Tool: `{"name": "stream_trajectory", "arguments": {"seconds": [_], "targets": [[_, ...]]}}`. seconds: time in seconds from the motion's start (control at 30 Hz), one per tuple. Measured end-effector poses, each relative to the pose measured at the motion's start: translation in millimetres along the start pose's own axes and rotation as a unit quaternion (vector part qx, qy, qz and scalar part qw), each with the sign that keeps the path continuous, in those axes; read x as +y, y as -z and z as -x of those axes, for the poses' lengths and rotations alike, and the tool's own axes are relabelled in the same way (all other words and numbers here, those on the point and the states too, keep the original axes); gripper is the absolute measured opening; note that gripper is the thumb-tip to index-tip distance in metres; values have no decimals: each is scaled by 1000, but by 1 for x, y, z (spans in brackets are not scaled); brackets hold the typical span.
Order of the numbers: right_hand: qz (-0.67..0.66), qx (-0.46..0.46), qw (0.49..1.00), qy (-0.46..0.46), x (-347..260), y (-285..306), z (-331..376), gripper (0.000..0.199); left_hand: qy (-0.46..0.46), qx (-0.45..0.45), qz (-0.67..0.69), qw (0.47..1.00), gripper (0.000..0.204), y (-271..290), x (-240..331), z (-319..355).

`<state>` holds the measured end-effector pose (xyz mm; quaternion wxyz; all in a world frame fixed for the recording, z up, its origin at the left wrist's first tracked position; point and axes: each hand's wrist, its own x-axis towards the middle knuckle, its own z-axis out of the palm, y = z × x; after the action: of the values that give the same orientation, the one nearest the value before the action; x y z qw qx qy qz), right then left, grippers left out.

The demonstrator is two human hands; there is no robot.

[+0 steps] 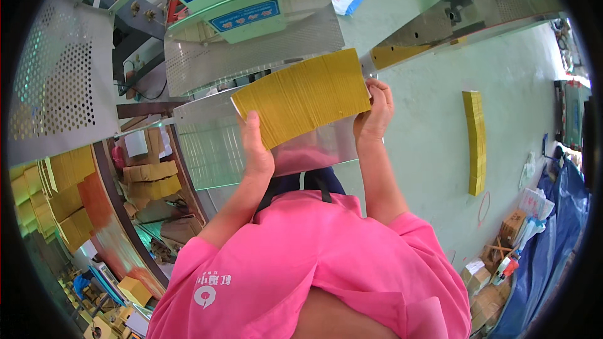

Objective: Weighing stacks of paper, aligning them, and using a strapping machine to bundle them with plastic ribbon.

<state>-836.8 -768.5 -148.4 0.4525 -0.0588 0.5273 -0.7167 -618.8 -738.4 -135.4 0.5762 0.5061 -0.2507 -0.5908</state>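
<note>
A long stack of yellow paper (308, 97) is held between my two hands, tilted so that its right end is higher and its many sheet edges show as fine lines. At its lower left corner my left hand (256, 147) grips the end, thumb along the near side and the other fingers hidden behind. Around the right end, my right hand (375, 112) is closed with bent fingers. The stack is above a shiny metal tray (207, 150) at the front of a machine with a perforated metal guard (251, 44).
A perforated side panel (63, 75) stands at left, and a metal beam (465, 16) juts out at upper right. Another row of yellow paper (475, 144) lies on the floor at right. More yellow stacks (66, 194) are at left; boxes (512, 226) and a blue tarp (553, 232) line the right.
</note>
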Motion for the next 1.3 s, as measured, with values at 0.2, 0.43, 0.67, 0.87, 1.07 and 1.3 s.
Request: {"name": "stream_trajectory", "arguments": {"seconds": [0.2, 0.43, 0.67, 0.87, 1.07, 1.3], "targets": [[74, -112, 989, 65, -12, 8, 7, 18, 1, 4, -9, 1000, 56, -1, -1, -1], [186, -127, 968, 111, -21, 15, 8, 12, 0, 27, -2, 1000, 54, -3, -5, 1], [160, -117, 972, 129, -23, 18, 9, 9, 12, 36, 8, 999, 52, -9, -1, 2], [-11, -154, 987, 34, -26, 22, -3, 21, -21, -28, -74, 997, 57, -21, 7, -6], [-17, -61, 994, -83, -6, 24, -15, 18, -33, -31, -158, 986, 62, -42, 3, -16], [64, -84, 987, -122, -9, 16, -16, 11, -25, -70, -122, 990, 65, -27, 6, -20]]}}
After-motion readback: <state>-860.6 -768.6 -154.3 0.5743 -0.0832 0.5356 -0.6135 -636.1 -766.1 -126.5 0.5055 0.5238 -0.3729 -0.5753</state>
